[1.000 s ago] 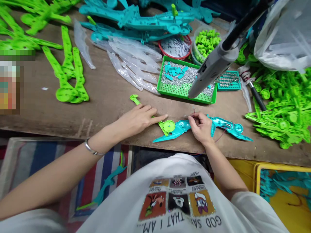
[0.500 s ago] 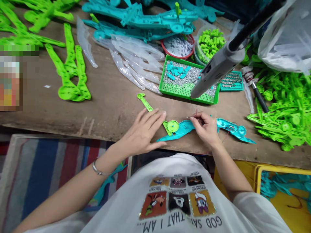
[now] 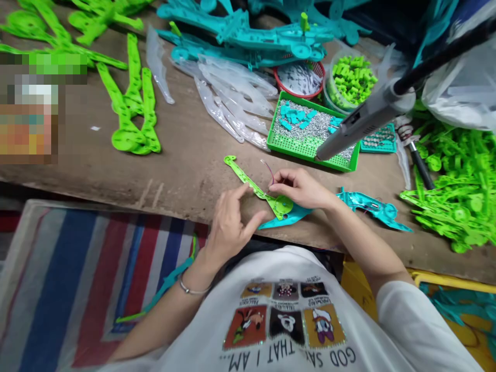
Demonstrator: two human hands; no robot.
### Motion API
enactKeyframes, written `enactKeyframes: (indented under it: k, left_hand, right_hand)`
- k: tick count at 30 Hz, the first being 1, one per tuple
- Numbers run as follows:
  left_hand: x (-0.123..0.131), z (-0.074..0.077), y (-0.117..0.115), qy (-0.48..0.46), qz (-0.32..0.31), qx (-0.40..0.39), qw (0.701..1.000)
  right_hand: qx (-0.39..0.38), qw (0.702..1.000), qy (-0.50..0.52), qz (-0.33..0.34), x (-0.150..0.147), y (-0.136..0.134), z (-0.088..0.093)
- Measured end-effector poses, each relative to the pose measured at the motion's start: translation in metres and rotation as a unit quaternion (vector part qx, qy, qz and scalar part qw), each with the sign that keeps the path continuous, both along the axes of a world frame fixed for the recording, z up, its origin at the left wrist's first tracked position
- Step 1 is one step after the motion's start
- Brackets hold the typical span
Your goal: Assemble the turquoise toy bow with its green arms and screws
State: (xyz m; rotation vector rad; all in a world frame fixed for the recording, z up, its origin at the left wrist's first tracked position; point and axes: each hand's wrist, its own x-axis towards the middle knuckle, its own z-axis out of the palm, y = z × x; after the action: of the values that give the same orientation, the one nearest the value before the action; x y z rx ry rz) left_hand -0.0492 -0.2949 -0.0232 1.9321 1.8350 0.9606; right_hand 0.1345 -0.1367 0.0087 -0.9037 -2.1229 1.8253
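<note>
My right hand (image 3: pixel 300 187) pinches a thin dark wire (image 3: pixel 270 173) whose pale end sticks up past the fingertips. Below it lies a flat bright green plastic arm (image 3: pixel 248 181), its round end (image 3: pixel 283 205) resting on a long turquoise plastic piece (image 3: pixel 279 222). The turquoise piece runs under my right wrist, which hides its middle, and comes out at the right as a ribbed section (image 3: pixel 372 204) with wires in it. Close to the left side of the green arm, my left hand (image 3: pixel 232 222) has its thumb and fingers apart and holds nothing.
An electric screwdriver (image 3: pixel 344 126) hangs over a green tray (image 3: pixel 292 147) of screws. Beyond are clear plastic blades (image 3: pixel 236 95), a red basket (image 3: pixel 299 94) and a tub of green pieces (image 3: pixel 352 80). Green parts heap at right (image 3: pixel 457 201); more green parts (image 3: pixel 135 113) lie left.
My right hand has moved left along the turquoise piece with the wire, to above the green arm. My left hand has drawn back towards me, off the arm. The head view has shifted slightly.
</note>
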Motion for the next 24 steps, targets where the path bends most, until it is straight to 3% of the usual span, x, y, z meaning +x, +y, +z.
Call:
enactKeyframes:
  k: [2,7,13,19,24]
  left_hand:
    - [0.003,0.001,-0.002,-0.009,0.061,-0.008,0.998]
    - [0.010,-0.002,0.006,0.036,0.056,-0.012,0.998]
    - [0.011,-0.007,0.014,0.036,0.100,0.026,0.994]
    - [0.011,-0.010,0.016,0.010,0.115,0.019,0.993]
    - [0.014,-0.011,0.016,0.008,0.115,0.005,0.993]
  right_hand:
    - [-0.028,0.999,0.015,0.014,-0.007,0.000,-0.001]
    - [-0.054,0.998,0.012,0.025,-0.013,-0.001,-0.001]
    - [-0.102,0.995,-0.005,-0.008,-0.010,-0.004,-0.004]
    - [-0.048,0.998,-0.040,-0.003,-0.014,-0.010,0.002]
    - [-0.047,0.998,-0.029,-0.030,-0.019,-0.014,-0.001]
